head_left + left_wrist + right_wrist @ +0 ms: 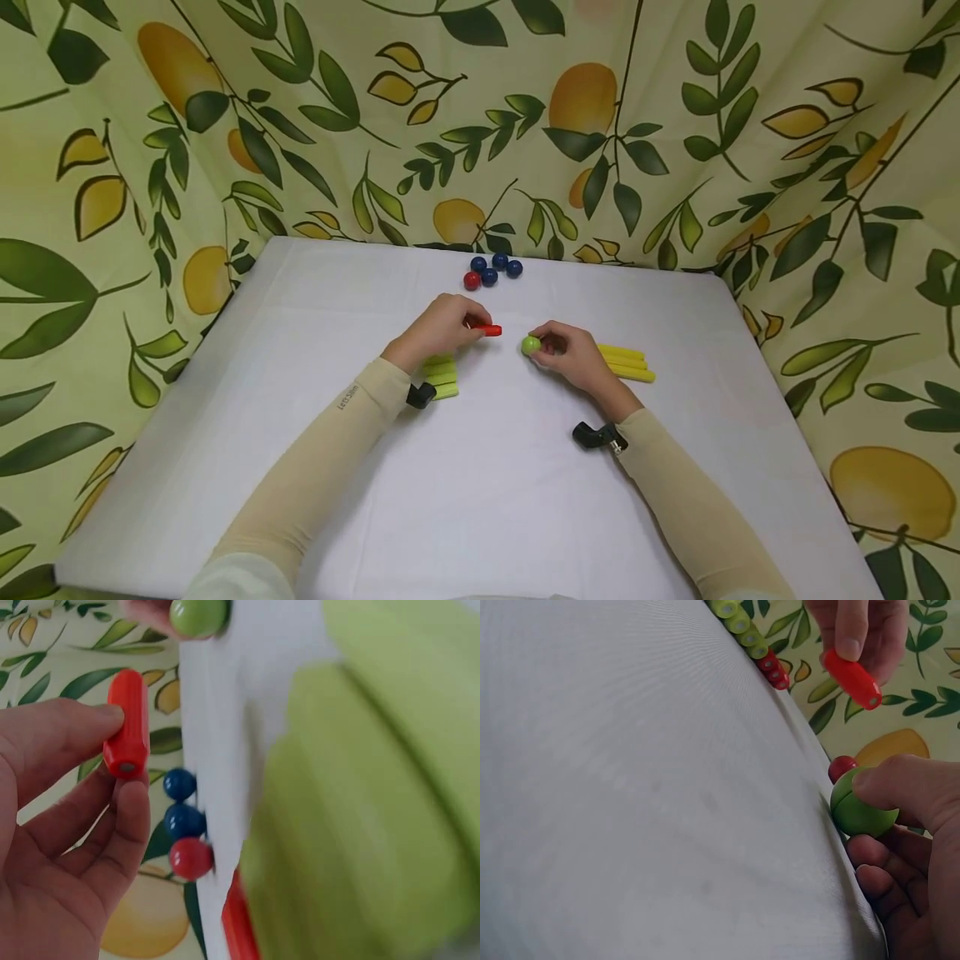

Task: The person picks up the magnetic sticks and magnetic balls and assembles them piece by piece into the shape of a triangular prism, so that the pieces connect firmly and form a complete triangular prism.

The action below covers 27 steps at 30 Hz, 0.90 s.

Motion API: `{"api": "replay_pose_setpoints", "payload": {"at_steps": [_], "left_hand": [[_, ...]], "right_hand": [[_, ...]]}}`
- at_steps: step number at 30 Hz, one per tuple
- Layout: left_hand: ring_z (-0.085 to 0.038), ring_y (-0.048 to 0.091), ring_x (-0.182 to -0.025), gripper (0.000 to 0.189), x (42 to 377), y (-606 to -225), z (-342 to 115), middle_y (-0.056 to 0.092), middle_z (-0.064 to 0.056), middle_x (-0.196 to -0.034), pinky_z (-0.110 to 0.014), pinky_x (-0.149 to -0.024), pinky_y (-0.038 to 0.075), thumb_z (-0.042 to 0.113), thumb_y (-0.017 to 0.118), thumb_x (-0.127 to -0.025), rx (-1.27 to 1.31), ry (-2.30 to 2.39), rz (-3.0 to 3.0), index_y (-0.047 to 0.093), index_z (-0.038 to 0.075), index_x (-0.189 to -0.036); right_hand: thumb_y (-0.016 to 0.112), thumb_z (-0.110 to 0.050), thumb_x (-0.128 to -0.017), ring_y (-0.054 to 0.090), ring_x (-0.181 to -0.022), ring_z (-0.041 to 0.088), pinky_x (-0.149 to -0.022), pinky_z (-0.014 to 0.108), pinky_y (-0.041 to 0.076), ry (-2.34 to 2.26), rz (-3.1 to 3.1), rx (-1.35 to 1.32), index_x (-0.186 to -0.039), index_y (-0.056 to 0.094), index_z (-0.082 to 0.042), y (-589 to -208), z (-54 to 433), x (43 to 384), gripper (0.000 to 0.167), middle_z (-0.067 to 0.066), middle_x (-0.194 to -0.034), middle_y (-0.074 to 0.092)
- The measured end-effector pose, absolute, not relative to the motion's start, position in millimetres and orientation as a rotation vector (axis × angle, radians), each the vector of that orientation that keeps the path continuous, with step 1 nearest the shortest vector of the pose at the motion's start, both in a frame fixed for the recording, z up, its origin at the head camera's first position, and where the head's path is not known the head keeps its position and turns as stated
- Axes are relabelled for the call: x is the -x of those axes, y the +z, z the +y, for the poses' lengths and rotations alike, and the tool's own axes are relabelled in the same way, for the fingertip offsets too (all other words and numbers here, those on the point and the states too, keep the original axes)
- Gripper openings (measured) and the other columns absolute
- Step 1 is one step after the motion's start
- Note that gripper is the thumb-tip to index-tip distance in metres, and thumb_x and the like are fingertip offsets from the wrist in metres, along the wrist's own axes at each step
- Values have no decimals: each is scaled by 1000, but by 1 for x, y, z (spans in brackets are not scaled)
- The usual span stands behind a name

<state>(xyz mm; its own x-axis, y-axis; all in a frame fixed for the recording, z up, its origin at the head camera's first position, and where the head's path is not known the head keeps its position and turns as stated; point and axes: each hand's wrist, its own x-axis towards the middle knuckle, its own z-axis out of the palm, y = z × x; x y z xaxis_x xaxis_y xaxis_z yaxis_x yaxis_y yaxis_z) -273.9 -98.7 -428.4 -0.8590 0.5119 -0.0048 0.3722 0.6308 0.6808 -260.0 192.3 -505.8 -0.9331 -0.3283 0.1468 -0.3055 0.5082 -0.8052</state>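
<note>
Bare table [480, 500] lies open near the person; balls [491, 271] crowd the far edge

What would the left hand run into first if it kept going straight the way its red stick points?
Most likely the green ball pinched in the right hand. The left hand holds the red stick with its tip aimed across a small gap of bare table at that ball, though heights may differ slightly.

white table [300, 467], lemon-print curtain [675, 125] behind
</note>
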Motion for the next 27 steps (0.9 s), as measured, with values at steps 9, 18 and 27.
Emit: {"api": "replay_pose_setpoints", "payload": {"at_steps": [9,18,27], "left_hand": [[-21,65,-100,20,270,-438,-72,77,-1,-105,-35,-95,54,13,83,-98,-738,912,2711,83,8,-117],[-22,63,-96,16,274,-445,-58,75,-4,-104,-35,-93,54,8,80,-99,-761,849,2707,82,8,-115],[-23,65,-101,17,273,-449,-53,77,-5,-108,-38,-99,55,6,78,-100,-779,873,2701,82,6,-116]], "right_hand": [[85,-9,-95,61,-92,25,-80,29,52,-1408,2723,554,-122,77,-14,-506,193,260,28,4,-101,68],[85,-7,-94,62,-91,25,-78,28,52,-1434,2724,564,-120,78,-13,-506,192,259,28,4,-101,69],[85,-7,-94,61,-90,24,-78,28,52,-1433,2733,581,-120,78,-13,-508,191,259,28,3,-99,69]]}}
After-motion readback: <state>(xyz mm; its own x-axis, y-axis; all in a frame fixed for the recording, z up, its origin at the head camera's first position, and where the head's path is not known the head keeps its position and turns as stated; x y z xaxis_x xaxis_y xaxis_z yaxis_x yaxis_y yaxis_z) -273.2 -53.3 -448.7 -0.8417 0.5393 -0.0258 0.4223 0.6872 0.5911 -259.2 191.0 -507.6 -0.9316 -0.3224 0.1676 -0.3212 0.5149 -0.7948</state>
